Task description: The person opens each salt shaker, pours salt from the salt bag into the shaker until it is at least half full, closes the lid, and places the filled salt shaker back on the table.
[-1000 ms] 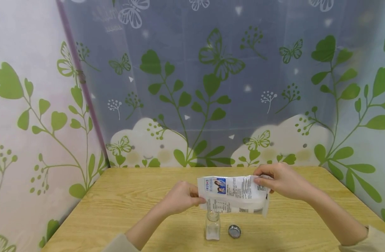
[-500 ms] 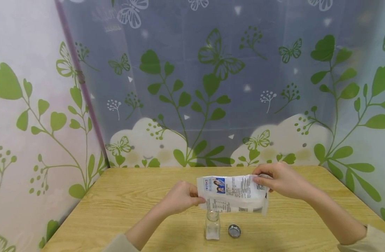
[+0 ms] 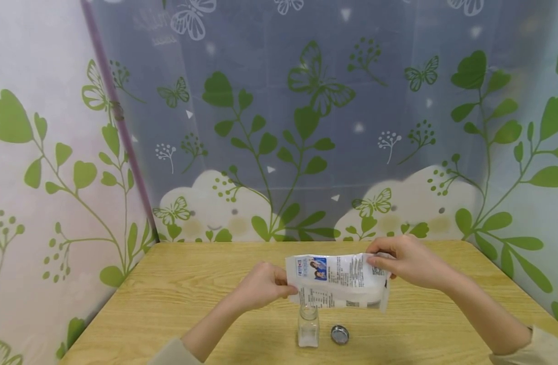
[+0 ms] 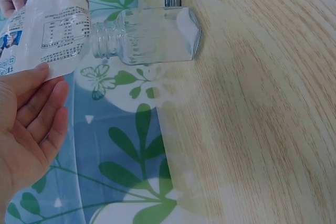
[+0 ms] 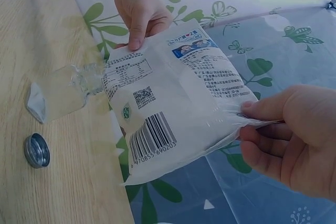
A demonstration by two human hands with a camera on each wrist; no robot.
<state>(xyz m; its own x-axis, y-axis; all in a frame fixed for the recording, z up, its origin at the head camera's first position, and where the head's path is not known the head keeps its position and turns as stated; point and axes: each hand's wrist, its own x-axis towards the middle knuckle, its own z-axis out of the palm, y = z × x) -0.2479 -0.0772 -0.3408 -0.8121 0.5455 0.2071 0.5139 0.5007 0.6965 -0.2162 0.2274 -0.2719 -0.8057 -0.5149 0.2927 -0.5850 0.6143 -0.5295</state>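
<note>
A white printed plastic bag [image 3: 338, 281] with a blue picture and a barcode is held sideways above the table. My left hand [image 3: 263, 286] pinches its left end between thumb and fingers. At the bag's upper right edge, my right hand [image 3: 411, 261] grips the plastic. Just below the bag's left part stands a clear glass jar [image 3: 308, 329], upright, its threaded mouth uncovered. White powder [image 4: 187, 27] lies in the bottom of the jar. The silver screw lid [image 3: 340, 334] rests on the table right of the jar. Whether anything flows from the bag cannot be seen.
The wooden table [image 3: 178, 289] runs back to a blue-grey curtain [image 3: 270, 126] printed with green leaves and butterflies. Pale patterned curtains stand at both sides.
</note>
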